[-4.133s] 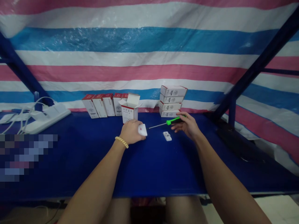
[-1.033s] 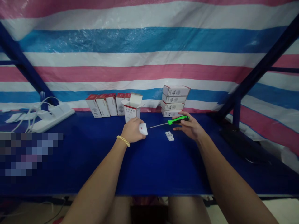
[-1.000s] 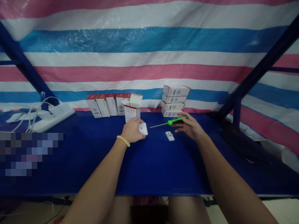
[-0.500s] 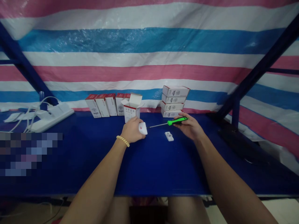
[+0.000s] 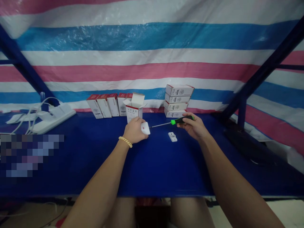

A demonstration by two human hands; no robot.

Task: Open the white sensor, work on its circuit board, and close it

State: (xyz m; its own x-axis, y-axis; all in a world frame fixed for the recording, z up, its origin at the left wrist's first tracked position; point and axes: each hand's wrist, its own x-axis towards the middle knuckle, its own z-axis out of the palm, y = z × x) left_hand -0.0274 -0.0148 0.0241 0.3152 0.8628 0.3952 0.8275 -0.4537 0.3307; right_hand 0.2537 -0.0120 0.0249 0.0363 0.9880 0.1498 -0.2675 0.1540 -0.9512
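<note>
My left hand (image 5: pixel 136 130), with a yellow twisted band at its wrist, grips a small white plastic device (image 5: pixel 145 128) with a red mark on its face. In my right hand (image 5: pixel 193 126) is a screwdriver (image 5: pixel 182 120) with a black and green handle, its fingers wrapped round the grip. The metal shaft points left and its tip meets the right edge of the white device. A small white plastic piece (image 5: pixel 172 136) lies on the blue table below the shaft. Just behind my left hand stands an opened white and red box (image 5: pixel 133 111), flaps up.
Several red and white boxes (image 5: pixel 94 106) stand in a row at the back left. More boxes (image 5: pixel 179 98) are stacked at the back right. A white power strip (image 5: pixel 54 119) with cables lies at the left. Blue metal posts rise at both sides before a striped tarp.
The screwdriver handle has turned about its shaft, showing more black than green. My right fingers have shifted on it. The view has tilted slightly.
</note>
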